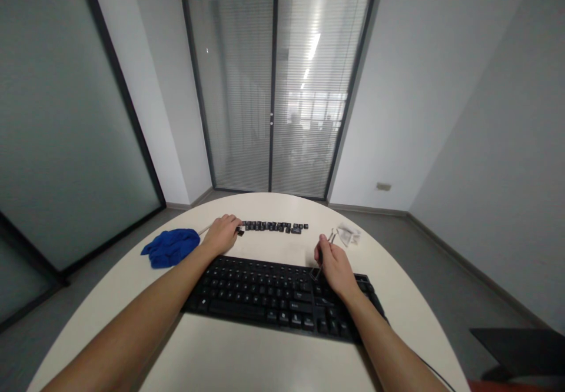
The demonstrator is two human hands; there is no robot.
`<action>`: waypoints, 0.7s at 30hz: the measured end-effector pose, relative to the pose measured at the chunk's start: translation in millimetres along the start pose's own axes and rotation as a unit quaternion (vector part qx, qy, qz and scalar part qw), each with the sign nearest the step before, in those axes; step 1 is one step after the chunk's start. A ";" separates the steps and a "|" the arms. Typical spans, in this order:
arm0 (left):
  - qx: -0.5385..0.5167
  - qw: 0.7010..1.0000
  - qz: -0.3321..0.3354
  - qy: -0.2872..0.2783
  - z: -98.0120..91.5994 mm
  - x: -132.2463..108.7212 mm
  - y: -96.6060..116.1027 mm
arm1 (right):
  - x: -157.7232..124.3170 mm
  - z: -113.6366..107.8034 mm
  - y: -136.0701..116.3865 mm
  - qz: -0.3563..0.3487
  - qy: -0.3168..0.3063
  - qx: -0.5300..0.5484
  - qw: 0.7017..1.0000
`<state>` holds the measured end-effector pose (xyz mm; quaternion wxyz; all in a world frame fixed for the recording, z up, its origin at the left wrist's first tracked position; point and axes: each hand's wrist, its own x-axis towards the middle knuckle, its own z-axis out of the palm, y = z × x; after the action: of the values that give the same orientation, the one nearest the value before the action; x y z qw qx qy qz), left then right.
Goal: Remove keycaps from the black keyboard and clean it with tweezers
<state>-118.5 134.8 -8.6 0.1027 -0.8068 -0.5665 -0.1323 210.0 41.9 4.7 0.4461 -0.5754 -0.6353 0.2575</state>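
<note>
A black keyboard (265, 292) lies across the table between my forearms. Beyond it, loose black keycaps (273, 226) stand lined up in rows. My left hand (224, 233) is at the left end of these rows, fingers curled together and closed on a dark keycap (240, 232); the fingertips are partly hidden. Over the keyboard's upper right part, my right hand (332, 262) is closed around a wire keycap puller (316, 273). The puller's lower wire loop is close to the top row of keys, and its other wire ends stick up past my fingers.
A crumpled blue cloth (172, 247) lies left of my left hand, with a thin light stick (204, 229) beside it. Small clear plastic bags (349, 234) lie beyond my right hand. A cable (435, 371) runs off the right side of the round table (229, 351).
</note>
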 end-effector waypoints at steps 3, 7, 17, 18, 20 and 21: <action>-0.004 1.000 0.010 0.000 -2.2 -0.7 1.0 | 0.0 -0.1 -0.2 -0.004 0.001 0.001 1.000; -0.008 1.000 0.027 -0.001 -4.6 -3.1 3.4 | -0.2 -0.2 -2.5 -0.001 0.001 0.002 1.000; -0.035 0.995 0.090 -0.019 -20.2 -8.1 11.3 | -0.4 -0.4 -3.6 0.000 0.001 -0.002 1.000; -0.039 0.994 0.099 -0.026 -22.6 -8.2 12.7 | -0.1 -0.2 -3.1 -0.001 0.002 -0.002 1.000; -0.049 0.991 0.119 -0.043 -27.1 -8.7 16.4 | 0.3 0.2 -2.2 -0.004 0.003 -0.002 1.000; -0.054 0.989 0.128 -0.052 -28.9 -9.2 18.6 | 0.5 0.3 -1.8 -0.005 0.004 -0.002 1.000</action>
<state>-106.8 111.2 15.3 0.0455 -0.8829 -0.4550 -0.1065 208.8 42.1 6.2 0.4488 -0.5743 -0.6366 0.2520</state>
